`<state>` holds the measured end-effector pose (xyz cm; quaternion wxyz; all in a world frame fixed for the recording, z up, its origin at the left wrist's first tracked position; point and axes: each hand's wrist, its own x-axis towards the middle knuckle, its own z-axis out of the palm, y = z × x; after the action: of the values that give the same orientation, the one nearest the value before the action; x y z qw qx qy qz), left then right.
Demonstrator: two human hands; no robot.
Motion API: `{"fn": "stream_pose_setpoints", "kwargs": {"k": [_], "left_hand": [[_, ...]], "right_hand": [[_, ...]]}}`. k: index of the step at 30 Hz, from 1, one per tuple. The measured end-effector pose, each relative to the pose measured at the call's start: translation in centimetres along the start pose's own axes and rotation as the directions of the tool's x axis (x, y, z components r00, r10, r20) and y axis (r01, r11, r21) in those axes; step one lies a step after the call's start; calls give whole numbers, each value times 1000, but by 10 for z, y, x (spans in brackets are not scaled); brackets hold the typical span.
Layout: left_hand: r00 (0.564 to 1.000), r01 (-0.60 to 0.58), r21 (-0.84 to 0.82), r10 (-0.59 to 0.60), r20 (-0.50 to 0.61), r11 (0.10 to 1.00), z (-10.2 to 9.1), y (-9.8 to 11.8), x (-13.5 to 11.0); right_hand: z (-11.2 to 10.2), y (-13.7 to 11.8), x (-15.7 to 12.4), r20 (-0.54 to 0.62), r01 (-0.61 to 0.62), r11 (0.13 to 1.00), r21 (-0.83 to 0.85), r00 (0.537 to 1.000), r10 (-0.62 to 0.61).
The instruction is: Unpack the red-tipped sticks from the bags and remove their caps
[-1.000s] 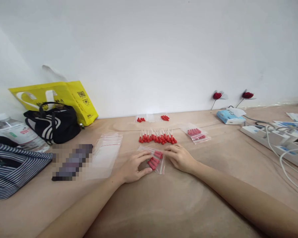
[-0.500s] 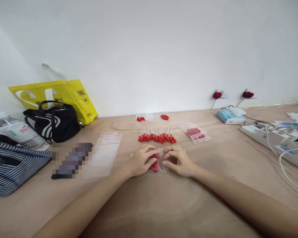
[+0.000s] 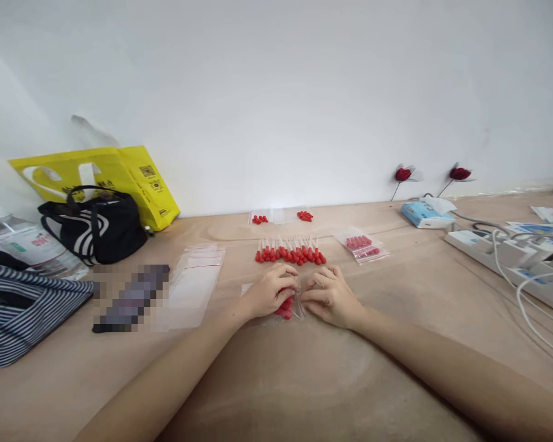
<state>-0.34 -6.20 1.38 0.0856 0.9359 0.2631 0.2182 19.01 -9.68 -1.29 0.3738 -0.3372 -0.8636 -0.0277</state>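
- One clear zip bag (image 3: pixel 298 312) with red pieces (image 3: pixel 284 310) inside, flat on the table (image 3: pixel 350 380), between both hands.
- Left hand (image 3: pixel 268 291): over the bag's left part, fingers bent, touching it; cannot tell whether they're clamped on it.
- Right hand (image 3: pixel 332 299): at the bag's right edge, thumb and fingertips close together (film between them too fine to make out, so can't call it a pinch).
- Just beyond the hands: row of red-tipped sticks (image 3: pixel 289 253), red ends toward the person.
- Right of the row: filled bag (image 3: pixel 360 242), red pieces visible through the plastic.
- Behind the row, near the wall (image 3: pixel 276 110): two small red clusters, left one (image 3: pixel 259 220) and right one (image 3: pixel 305 216).
- Left of the hands: flat clear bags (image 3: pixel 198 282), overlapping; pixelated dark item (image 3: pixel 136 301) beside them.
- Far left: striped bag (image 3: pixel 32 322), bottle (image 3: pixel 32 242), black bag (image 3: pixel 117 236), yellow bag (image 3: pixel 154 199).
- Far right: blue tissue pack (image 3: pixel 419 216), white power strip (image 3: pixel 477 248) with cables.
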Motion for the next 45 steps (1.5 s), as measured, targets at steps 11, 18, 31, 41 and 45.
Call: {"fn": "stream_pose_setpoints", "kwargs": {"k": [11, 18, 31, 41, 45], "left_hand": [[908, -391, 442, 418, 41, 807, -2, 1, 0], [897, -419, 463, 434, 79, 781, -2, -1, -2], [922, -386, 258, 380, 73, 886, -9, -9, -2], [970, 213, -20, -209, 121, 977, -22, 9, -48], [951, 289, -77, -277, 137, 954, -21, 10, -57]], "right_hand": [[0, 2, 4, -75, 276, 933, -231, 951, -300], [4, 4, 6, -10, 373, 871, -319, 918, -397], [-3, 10, 9, 134, 404, 892, -205, 914, -383], [-14, 10, 6, 258, 137, 982, 130, 952, -167], [-4, 8, 7, 240, -2, 991, 133, 970, -30]]}}
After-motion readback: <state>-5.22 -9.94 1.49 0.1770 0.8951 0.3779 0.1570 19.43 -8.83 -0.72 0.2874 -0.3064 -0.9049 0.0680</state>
